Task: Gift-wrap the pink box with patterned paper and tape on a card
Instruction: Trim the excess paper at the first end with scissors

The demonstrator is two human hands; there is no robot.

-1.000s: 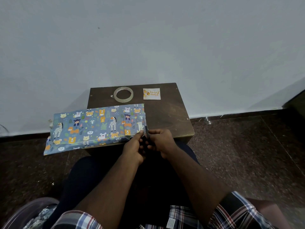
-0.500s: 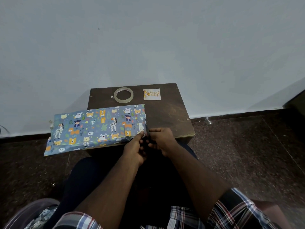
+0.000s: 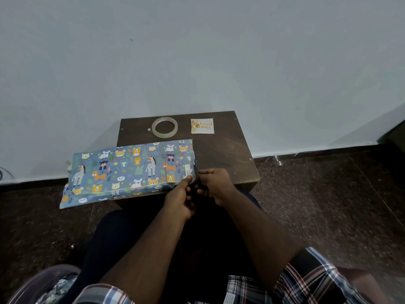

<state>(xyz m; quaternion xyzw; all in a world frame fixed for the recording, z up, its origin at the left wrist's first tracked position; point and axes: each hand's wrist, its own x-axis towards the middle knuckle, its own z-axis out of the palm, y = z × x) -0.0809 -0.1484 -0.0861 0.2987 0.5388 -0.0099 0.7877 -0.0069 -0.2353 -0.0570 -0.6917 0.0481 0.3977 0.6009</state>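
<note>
Seemingly light and crease-prone, the patterned paper [image 3: 131,170] covers the box on the small table [image 3: 221,154]; left hand [image 3: 180,199] and right hand [image 3: 215,185] pinch its right-end flap, best held near the fold.

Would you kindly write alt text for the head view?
Both hands, left hand and right hand, work at the right end of an animal-patterned wrapped box on a small dark table. A tape roll and card lie behind.
</note>
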